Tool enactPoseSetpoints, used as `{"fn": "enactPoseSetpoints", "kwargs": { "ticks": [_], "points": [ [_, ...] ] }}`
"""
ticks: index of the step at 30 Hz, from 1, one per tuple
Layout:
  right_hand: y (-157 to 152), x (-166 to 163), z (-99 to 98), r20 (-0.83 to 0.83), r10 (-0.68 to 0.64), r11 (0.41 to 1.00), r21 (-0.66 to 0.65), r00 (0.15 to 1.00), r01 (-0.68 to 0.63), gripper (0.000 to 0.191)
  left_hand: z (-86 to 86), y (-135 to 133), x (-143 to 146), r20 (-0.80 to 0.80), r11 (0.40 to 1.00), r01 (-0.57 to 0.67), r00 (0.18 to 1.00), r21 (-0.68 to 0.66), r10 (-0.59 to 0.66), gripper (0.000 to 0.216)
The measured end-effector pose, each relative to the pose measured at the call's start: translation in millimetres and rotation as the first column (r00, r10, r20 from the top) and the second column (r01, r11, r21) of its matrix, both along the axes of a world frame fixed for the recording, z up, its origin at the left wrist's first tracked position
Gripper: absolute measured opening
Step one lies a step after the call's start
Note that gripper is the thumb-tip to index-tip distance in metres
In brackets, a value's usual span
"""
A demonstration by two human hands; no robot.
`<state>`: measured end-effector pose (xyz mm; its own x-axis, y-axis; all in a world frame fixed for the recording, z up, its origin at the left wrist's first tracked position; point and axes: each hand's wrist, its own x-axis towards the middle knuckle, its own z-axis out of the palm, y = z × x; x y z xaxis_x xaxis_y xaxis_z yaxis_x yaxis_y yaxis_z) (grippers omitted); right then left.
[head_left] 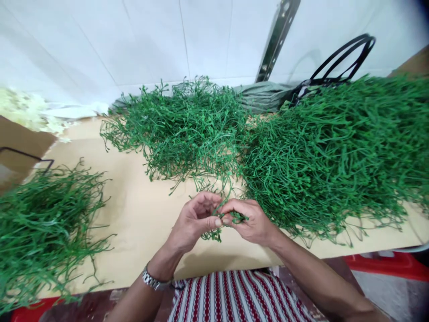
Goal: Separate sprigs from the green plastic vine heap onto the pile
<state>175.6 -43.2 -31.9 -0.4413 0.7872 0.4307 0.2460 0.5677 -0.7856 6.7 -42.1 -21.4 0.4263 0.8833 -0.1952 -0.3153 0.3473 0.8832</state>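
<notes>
Close together over the table's front part, my two hands meet at the fingertips. My left hand (191, 223), with a metal watch (154, 280) on its wrist, pinches thin green stems (212, 235) between thumb and fingers. Pressed against it, my right hand (253, 223) grips the same small bunch, and green tips poke out through its curled fingers. One stem rises from the pinch towards the pile behind. The stems look like plastic artificial flower stems with small forked ends. Exactly how many are held is hidden by the fingers.
Behind my hands lies a tangled stem pile (191, 129); a larger one (335, 161) fills the right side, another (43, 228) the left. Pale flowers (20, 109) and a cardboard box (20, 138) are at far left. A black-handled bag (348, 58) stands near the wall.
</notes>
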Motion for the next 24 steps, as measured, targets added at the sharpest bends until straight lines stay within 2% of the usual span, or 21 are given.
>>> {"fn": "enactPoseSetpoints", "kwargs": {
  "ticks": [3,6,8,11,14,18,21,24],
  "points": [
    [1,-2,0.6,-0.005,-0.008,1.0,0.025,1.0,0.008,0.013,1.4,0,1,0.01,0.999,-0.018,1.0,-0.044,0.019,0.024],
    [4,-2,0.1,0.051,-0.004,0.998,0.065,0.999,0.0,0.015,1.0,1,0,-0.034,0.993,-0.103,0.994,-0.05,0.101,0.018],
    [6,-2,-0.4,0.117,-0.008,0.996,0.093,0.993,-0.003,0.013,0.5,1,0,-0.101,0.99,-0.138,0.986,-0.039,0.134,0.015],
    [6,-2,-0.2,0.205,-0.019,0.991,0.13,0.979,-0.008,0.01,1.9,0,-1,-0.288,0.989,-0.146,0.946,0.023,0.146,0.012],
    [2,-3,2.0,0.301,0.015,0.988,0.141,0.954,-0.06,0.008,4.3,-2,-4,-0.418,0.994,-0.072,0.903,0.08,0.099,0.009],
    [-2,-5,5.4,0.359,0.121,0.982,0.094,0.925,-0.165,0.011,5.7,-6,-12,-0.507,0.984,0.106,0.862,0.143,-0.019,0.006],
    [0,-9,5.3,0.298,0.198,0.975,0.038,0.934,-0.219,0.011,4.3,-5,-18,-0.492,0.982,0.158,0.867,0.108,-0.086,0.009],
    [2,-14,6.7,0.22,0.204,0.979,-0.055,0.954,-0.197,0.009,3.8,-3,-20,-0.409,0.99,0.134,0.906,0.035,-0.108,0.02]
  ]
}}
